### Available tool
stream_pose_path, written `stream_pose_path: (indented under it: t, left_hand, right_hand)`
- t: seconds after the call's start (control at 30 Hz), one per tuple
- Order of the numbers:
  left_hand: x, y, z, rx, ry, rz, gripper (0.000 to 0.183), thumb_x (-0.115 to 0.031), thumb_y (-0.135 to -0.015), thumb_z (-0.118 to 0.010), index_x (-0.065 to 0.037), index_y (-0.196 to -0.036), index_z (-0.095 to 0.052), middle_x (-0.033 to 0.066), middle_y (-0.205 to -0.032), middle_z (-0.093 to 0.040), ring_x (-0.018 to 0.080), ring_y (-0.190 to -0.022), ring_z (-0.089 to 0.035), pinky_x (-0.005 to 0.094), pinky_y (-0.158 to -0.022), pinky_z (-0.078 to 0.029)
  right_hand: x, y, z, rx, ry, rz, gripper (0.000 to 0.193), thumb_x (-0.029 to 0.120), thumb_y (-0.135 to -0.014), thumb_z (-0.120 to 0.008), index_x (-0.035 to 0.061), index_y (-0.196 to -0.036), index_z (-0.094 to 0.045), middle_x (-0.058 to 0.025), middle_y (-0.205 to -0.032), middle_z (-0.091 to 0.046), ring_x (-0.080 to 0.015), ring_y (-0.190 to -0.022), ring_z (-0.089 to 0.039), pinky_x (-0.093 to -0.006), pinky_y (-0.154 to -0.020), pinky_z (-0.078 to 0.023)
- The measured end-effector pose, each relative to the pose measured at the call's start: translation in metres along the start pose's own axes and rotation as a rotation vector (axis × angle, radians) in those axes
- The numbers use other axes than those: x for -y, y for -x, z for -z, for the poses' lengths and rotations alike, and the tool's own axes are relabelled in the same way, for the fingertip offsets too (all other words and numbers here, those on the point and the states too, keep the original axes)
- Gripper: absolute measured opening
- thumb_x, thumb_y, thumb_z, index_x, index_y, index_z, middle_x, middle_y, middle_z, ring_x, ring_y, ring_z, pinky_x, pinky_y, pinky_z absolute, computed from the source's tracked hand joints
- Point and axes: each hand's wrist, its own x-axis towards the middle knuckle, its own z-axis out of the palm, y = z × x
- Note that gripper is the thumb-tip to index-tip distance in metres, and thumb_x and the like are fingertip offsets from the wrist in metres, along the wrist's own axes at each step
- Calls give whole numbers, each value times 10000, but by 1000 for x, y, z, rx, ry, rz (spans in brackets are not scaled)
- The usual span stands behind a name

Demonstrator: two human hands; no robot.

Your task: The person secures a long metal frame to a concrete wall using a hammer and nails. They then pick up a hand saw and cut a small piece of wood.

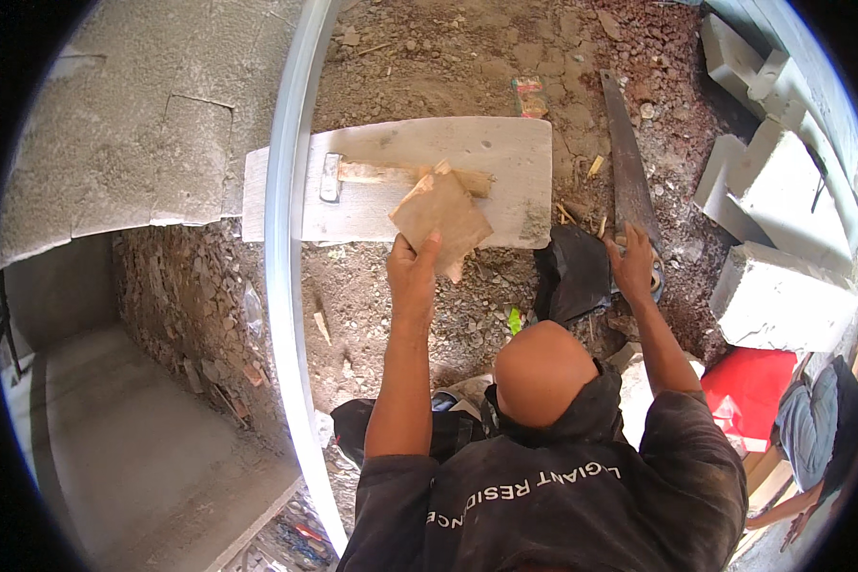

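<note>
In my left hand (416,262) is a thin, square, brown piece with rough, splintered edges (445,221), pinched at its lower corner between thumb and fingers. It hangs over a pale grey block (505,143) and partly covers the wooden handle of a hammer (331,177) lying there. My right hand (632,257) is at the handle end of a hand saw (624,143), its fingers curled over it. The saw's rusty blade points away from me across the dirt. A black bag (572,274) lies just left of my right hand.
A long pale metal bar (281,191) crosses the view on the left, in front of a concrete surface (133,124). White broken blocks (782,297) are stacked at right, above a red bag (748,391). Rubble and wood scraps cover the ground. Another person's arm (786,510) shows at lower right.
</note>
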Motion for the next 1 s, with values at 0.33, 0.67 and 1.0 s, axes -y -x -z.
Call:
stream_pose_path:
  t: [0.33, 0.67, 1.0]
  left_hand:
    - [15, 9, 69, -369, 217, -31, 279, -157, -926, -506, 11, -1150, -510, 92, -1058, -602, 168, -918, -600, 276, -796, -495]
    - [-15, 9, 53, -399, 135, -90, 299, -165, -913, -529, 19, -1146, -497, 115, -1072, -584, 193, -916, -595, 290, -783, -493]
    - [-18, -86, -35, -91, -61, -100, 432, -55, -823, -583, 51, -1211, -423, 144, -1099, -562, 190, -929, -574, 298, -791, -474]
  right_hand:
    - [116, -36, 12, -229, -222, 347, 442, 264, -804, -652, 53, -1175, -540, -147, -1205, -515, -329, -1113, -459, -454, -953, -332]
    - [249, -55, 3, 95, -91, 698, 387, 260, -745, -686, 107, -1084, -578, -88, -1040, -565, -274, -1034, -500, -414, -936, -347]
    - [86, -6, 30, -249, -256, 133, 347, 221, -753, -695, 38, -1040, -627, -175, -1071, -588, -357, -1023, -517, -445, -906, -381]
